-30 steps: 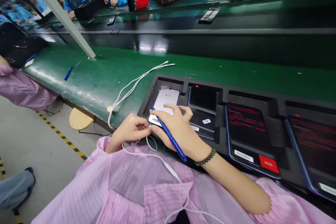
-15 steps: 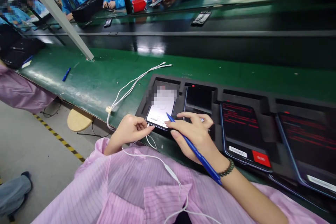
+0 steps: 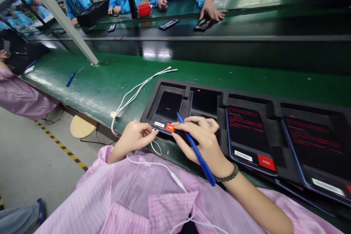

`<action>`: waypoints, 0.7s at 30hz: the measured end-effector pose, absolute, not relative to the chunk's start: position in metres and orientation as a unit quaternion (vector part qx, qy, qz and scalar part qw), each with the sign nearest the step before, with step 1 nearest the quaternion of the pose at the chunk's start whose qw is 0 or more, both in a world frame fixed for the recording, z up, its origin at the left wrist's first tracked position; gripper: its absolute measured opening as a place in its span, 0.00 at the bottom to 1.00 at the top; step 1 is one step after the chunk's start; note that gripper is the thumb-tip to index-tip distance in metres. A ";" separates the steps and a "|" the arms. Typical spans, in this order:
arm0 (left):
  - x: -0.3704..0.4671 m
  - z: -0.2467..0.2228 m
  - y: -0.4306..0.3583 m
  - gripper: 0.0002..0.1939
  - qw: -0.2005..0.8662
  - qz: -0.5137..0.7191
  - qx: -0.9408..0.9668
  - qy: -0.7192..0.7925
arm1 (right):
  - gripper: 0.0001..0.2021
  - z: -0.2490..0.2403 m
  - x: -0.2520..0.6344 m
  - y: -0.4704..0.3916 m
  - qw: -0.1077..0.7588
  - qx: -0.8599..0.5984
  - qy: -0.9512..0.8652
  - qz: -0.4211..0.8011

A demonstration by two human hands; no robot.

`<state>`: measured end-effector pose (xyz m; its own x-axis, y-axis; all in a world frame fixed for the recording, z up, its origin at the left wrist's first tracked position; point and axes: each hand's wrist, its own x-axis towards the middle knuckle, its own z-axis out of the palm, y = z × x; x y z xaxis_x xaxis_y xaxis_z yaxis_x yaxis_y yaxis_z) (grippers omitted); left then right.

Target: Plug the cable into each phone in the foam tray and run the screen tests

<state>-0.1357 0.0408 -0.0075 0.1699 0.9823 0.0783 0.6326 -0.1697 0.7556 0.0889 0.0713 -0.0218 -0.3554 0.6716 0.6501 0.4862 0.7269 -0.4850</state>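
A green bench (image 3: pixel 109 80) held one black tray (image 3: pixel 148 110) with four phones (image 3: pixel 246 128) in view. Work appeared under way on the leftmost phone (image 3: pixel 166 106), in the tray's left slot, its screen mostly dark above one red patch (image 3: pixel 170 127); whether the three to its right were done or waiting could not be told. One right hand (image 3: pixel 204 140) clasped one blue pen (image 3: pixel 196 148), a fingertip at or just above that patch. One left hand (image 3: pixel 138 134), thumb and finger together, pinched one white plug (image 3: pixel 153 130) at the phone's near edge, its seating hidden.

Blue pen (image 3: pixel 195 150), white cable (image 3: pixel 177 181), black phone (image 3: pixel 168 104) with an orange-red patch (image 3: pixel 170 127), dark grey tray (image 3: pixel 153 98), green table (image 3: pixel 106 87), pink shirt (image 3: pixel 90 190) with thin stripes.
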 end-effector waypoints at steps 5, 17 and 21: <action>-0.137 -0.008 0.040 0.16 0.252 0.297 0.739 0.550 | 0.06 -0.025 0.088 0.072 0.425 -0.344 -0.834 0.077; -0.136 -0.011 0.040 0.17 0.256 0.311 0.734 0.547 | 0.04 -0.025 0.085 0.072 0.434 -0.346 -0.829 0.069; -0.137 -0.011 0.040 0.16 0.266 0.308 0.728 0.551 | 0.04 -0.026 0.086 0.073 0.424 -0.348 -0.833 0.070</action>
<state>-0.1365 0.0399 -0.0114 0.2020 0.9669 0.1561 0.6396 -0.2509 0.7266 0.0863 0.0730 -0.0260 -0.3980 0.6400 0.6573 0.5210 0.7474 -0.4122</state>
